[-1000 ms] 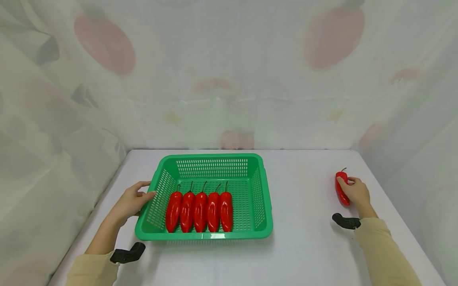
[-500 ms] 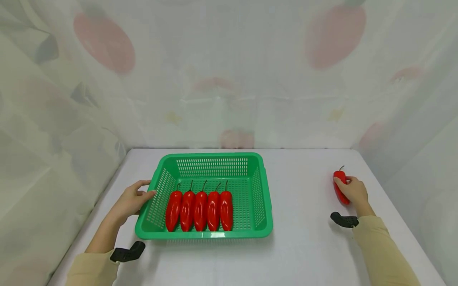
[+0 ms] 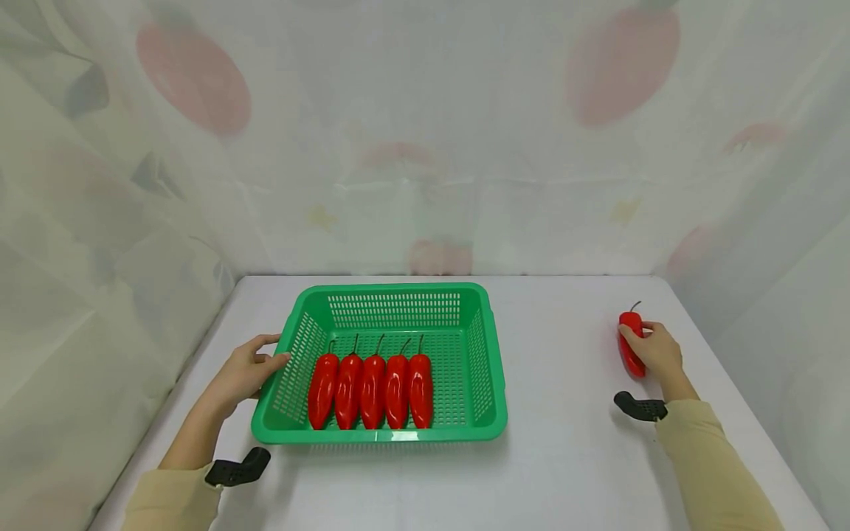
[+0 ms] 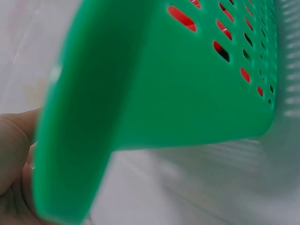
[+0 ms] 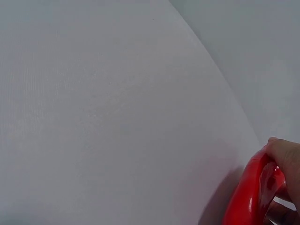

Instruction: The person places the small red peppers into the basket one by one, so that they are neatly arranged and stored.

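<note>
A green plastic basket (image 3: 381, 436) stands on the table, left of the middle. My left hand (image 3: 244, 372) grips its left rim, thumb over the edge and fingers outside; the left wrist view shows part of this hand (image 4: 16, 159) behind the blurred rim (image 4: 75, 140). Inside the basket, several red chili peppers (image 3: 372, 392) lie side by side, stems pointing away from me. Far to the right, my right hand (image 3: 660, 352) holds another red chili pepper (image 3: 630, 321) between thumb and fingers. In the right wrist view this pepper (image 5: 248, 197) is close to the table, its shadow beside it.
A white cloth (image 3: 558, 413) covers the table. Pale printed curtains (image 3: 425, 133) enclose it at the back and both sides, the right one near my right hand. A black wrist device (image 3: 640, 406) projects from each sleeve.
My right hand, with the chili pepper in it, has shifted slightly to the left and away from me. The left hand and the basket stay in place.
</note>
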Demonstrator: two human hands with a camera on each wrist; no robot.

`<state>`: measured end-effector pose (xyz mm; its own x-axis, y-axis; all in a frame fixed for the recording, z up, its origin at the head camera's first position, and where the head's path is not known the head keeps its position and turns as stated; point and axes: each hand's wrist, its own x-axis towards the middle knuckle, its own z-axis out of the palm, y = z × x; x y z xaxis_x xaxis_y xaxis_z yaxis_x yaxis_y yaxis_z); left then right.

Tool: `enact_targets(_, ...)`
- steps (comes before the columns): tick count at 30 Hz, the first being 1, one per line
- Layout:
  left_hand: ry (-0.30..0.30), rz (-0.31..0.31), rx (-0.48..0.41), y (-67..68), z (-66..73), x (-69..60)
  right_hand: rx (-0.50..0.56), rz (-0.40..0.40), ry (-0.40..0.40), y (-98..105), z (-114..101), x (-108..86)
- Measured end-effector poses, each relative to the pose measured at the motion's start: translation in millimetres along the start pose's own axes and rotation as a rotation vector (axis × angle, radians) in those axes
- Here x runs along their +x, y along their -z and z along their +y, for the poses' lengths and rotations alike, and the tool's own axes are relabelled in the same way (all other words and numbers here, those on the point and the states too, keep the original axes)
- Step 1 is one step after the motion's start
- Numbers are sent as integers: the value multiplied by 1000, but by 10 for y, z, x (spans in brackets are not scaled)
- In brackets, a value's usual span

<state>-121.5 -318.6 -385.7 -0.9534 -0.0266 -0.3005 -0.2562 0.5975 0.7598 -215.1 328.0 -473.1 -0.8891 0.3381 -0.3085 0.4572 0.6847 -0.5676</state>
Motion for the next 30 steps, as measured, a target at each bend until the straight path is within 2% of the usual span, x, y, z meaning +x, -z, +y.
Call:
enact_targets(11, 12, -1, -5, -5, 0, -20, 31, -12, 2, 72, -84, -61)
enact_targets(20, 20, 10, 10, -17, -1, -17, 38, -21, 74, 141, -228, -112)
enact_targets(30, 9, 7, 5, -5, 15, 3, 94, -3, 152, 156, -434, -181)
